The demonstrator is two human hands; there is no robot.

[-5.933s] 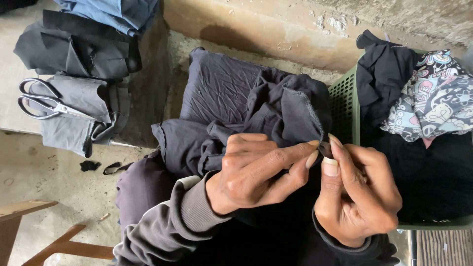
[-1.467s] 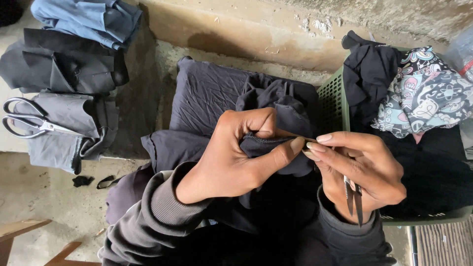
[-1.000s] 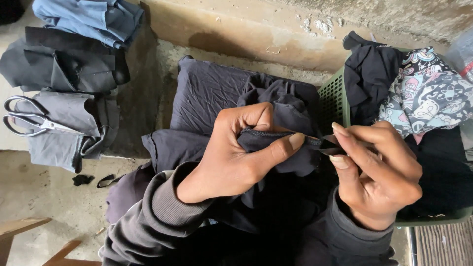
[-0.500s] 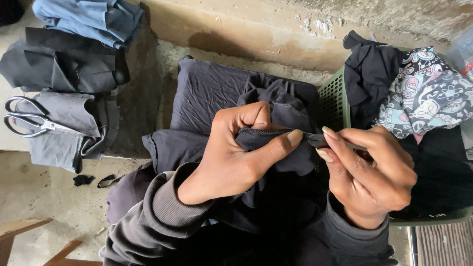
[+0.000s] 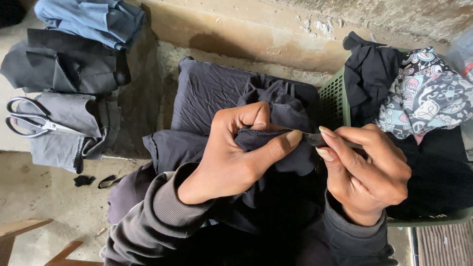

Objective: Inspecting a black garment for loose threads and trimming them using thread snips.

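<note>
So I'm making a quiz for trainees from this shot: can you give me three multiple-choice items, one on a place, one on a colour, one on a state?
1. Where do the scissors lie?
A. On grey cloth at left
B. In the basket
C. On the person's lap

2. What colour is the basket?
A. Red
B. Green
C. White

3. What is the left hand doing?
A. Resting open
B. Holding scissors
C. Pinching dark fabric

Answers: 1 A, they rest on the folded grey cloth; 2 B, its mesh wall is green; 3 C, thumb and fingers are closed on a fold.
</note>
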